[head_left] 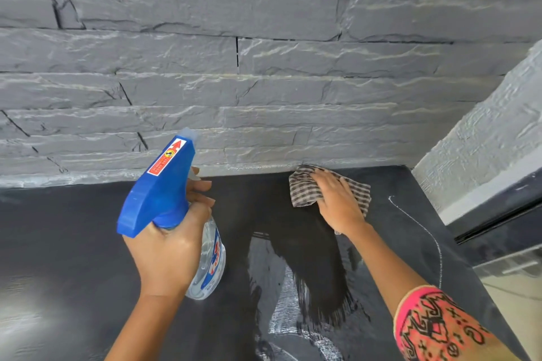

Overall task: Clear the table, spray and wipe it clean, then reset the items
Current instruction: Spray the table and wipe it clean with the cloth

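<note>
Slate-walled black table (73, 228): left hand (167, 255) grips spray bottle (159, 190), right hand (337, 199) presses cloth (305, 187) flat-fingered; unwiped wet streaks (281, 287) may dry into marks.

Spray bottle (187, 228): blue trigger head, clear body, held above table (73, 228). Checked cloth (308, 187) flat at table's far edge; wet streaks nearby.

A grey slate-brick wall (264, 53) meets a paler textured wall (484, 141)
</note>
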`<state>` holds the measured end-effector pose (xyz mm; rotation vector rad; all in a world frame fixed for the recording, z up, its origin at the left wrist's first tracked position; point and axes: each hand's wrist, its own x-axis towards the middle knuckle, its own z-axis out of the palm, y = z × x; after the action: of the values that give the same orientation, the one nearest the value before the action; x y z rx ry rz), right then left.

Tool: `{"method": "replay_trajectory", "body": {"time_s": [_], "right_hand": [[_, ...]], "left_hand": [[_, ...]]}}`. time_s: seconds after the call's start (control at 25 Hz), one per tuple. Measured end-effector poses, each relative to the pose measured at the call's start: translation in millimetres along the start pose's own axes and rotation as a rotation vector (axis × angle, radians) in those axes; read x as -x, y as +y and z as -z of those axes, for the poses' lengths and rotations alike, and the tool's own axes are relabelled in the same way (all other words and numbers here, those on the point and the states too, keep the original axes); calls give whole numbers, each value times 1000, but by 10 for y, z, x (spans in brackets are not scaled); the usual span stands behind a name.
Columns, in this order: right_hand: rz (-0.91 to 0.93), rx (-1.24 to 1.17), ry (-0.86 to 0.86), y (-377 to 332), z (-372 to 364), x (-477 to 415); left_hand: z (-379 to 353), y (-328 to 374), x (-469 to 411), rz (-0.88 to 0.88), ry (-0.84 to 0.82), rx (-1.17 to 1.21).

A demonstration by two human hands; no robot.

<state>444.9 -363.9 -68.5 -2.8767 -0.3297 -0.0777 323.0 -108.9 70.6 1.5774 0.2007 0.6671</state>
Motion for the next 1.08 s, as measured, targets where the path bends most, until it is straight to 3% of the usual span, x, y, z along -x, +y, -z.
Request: {"method": "replay_trajectory", "body": {"time_s": [0.08,0.28,0.44,0.56,0.64,0.72,0.8,0.92,1.08], "right_hand": [[10,16,-20,-109,16,195],[271,15,-158,-461,-30,1276],[401,56,-218,-320,9,1864],[332,4,-199,-129,69,1397],[169,-3,-111,-71,73,827],[18,19,-68,-166,32,327],[-21,35,-36,-404,-58,81],[126,22,-53,-805,-214,280],[449,-31,-119,-961,-248,1283]], "left_hand": [[-7,44,6,18,5,12],[-5,96,24,46,2,23],[-5,91,37,29,6,29],[-8,84,25,14,13,27],[-12,68,20,6,9,23],[-20,61,19,10,8,29],[-21,56,20,15,17,31],[-20,60,17,18,18,17],[11,139,34,42,9,-33]]}}
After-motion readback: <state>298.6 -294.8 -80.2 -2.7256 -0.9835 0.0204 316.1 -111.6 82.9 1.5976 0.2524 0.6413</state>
